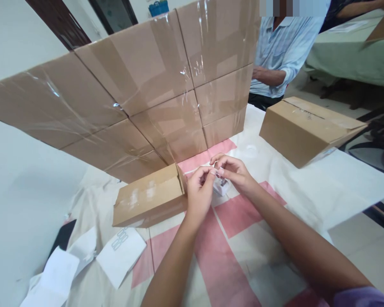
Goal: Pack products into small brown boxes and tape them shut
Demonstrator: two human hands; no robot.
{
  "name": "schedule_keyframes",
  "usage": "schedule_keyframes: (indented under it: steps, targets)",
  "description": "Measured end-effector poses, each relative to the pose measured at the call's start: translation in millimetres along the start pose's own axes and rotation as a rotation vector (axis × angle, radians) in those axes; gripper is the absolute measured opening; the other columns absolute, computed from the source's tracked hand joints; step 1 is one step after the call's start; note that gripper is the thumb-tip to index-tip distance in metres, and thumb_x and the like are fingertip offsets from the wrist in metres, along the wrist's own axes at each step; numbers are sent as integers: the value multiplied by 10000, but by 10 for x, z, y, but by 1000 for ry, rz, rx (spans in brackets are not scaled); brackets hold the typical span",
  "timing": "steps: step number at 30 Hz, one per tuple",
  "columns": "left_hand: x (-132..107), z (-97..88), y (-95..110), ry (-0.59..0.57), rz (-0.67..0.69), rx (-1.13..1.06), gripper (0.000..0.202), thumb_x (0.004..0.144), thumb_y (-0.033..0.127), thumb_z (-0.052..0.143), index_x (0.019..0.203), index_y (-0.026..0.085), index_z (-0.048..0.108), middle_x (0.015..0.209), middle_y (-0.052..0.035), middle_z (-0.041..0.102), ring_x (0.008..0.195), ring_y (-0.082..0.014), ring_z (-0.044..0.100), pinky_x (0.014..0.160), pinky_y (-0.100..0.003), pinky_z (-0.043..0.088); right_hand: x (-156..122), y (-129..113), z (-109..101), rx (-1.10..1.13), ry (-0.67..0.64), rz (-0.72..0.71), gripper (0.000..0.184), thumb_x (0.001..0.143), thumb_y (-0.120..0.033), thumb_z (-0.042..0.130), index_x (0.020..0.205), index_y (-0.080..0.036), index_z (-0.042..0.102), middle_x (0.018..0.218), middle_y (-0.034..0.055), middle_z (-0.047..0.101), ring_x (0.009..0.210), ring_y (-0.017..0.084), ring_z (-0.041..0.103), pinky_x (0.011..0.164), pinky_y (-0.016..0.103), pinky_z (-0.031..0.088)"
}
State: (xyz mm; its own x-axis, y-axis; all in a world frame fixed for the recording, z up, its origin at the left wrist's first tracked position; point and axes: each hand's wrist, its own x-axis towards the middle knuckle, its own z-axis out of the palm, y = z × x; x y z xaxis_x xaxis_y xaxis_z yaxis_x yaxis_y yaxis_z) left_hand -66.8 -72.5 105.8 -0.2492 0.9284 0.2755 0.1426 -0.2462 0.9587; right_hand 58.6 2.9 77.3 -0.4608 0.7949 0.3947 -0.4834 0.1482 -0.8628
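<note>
My left hand [201, 184] and my right hand [236, 171] meet over the table, thumbs and fingertips pinched close together. Between the fingertips is something small and pale, too small to name. Just below them a small white object with a dark part [222, 187] rests near the cloth; its kind is unclear, and the fingers partly cover it. Beside my left hand lies a closed cardboard box [150, 198], its end near my wrist. The table is covered with a cream and pink cloth [225, 268].
A tall wall of taped cardboard panels [166, 98] stands across the back. At the right sits another cardboard box [307, 128]. White papers [121, 256] lie at the left. A clear ring-shaped thing [250, 151] lies beyond my right hand. A person in a light shirt [280, 55] is behind the panels.
</note>
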Motion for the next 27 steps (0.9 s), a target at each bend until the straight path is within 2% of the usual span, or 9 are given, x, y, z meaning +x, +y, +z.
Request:
schedule_keyframes:
  steps: [4,9,15,19,22,25,27]
  targets:
    - [-19,10,12,-2,-44,5,187,935,342,610,858,187,680,805,-7,659,744,-140,567,708,-244,443,-2,31,-43,-6,-37,-9,240,791,-424,833,831,-226,704,1009,63,616,920,201,584,760,313,487]
    - [-34,13,17,-4,-28,60,163,926,325,612,855,192,673,811,-9,662,724,-138,558,701,-249,436,-16,35,-70,-19,-77,-28,302,763,-483,835,906,-246,713,1055,83,611,952,234,575,744,335,493]
    - [-11,-42,-10,42,-47,86,187,938,336,599,837,186,646,774,2,616,713,-132,533,690,-247,422,21,30,-44,-53,-11,-72,209,795,-397,828,781,-227,709,953,73,611,898,211,595,695,310,473]
    - [-10,-52,-25,56,-50,89,211,945,356,591,822,188,620,758,9,587,712,-131,519,679,-241,416,0,29,-15,-93,7,-111,182,806,-327,825,758,-215,690,960,71,609,856,194,591,685,307,458]
    - [-11,-53,-60,117,-59,71,212,957,355,567,824,192,593,753,12,568,697,-129,505,660,-238,406,-18,33,-25,-74,49,-124,201,796,-294,834,733,-211,662,950,59,612,811,176,577,673,300,442]
    - [-4,-69,-87,194,-55,72,207,971,344,542,831,196,578,767,11,565,707,-130,509,675,-239,406,-5,46,-73,-20,135,-102,200,793,-310,836,763,-216,663,936,43,619,717,145,539,622,284,412]
    - [4,-81,-84,193,-52,91,208,972,340,540,829,195,581,776,8,575,727,-135,523,694,-241,414,13,52,-104,-11,162,-70,184,801,-342,829,834,-220,695,939,38,626,674,129,518,600,277,399]
